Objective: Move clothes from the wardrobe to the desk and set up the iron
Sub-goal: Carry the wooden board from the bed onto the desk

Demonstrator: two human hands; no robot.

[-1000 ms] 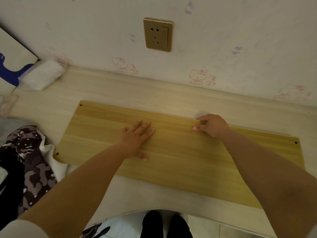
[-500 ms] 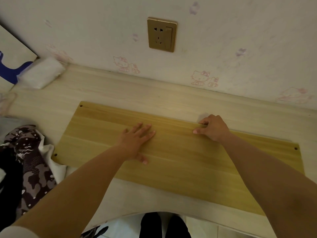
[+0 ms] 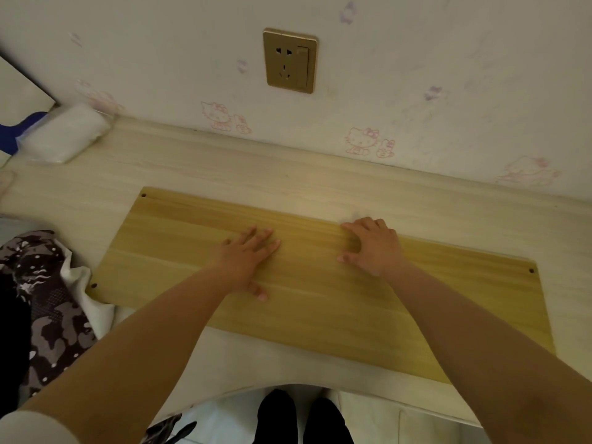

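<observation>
Both hands (image 3: pixel 246 257) flat on board (image 3: pixel 464 315)

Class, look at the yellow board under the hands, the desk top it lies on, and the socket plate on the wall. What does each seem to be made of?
Yellow board: probably wood or wood-look laminate, with straight grain lines, a matte finish and drilled corner holes.
Desk top: pale wood-grain surface, likely laminate, with a faint sheen.
Socket plate: gold-coloured, smooth, satin; metal or metallic-finished plastic, cannot tell which.
</observation>
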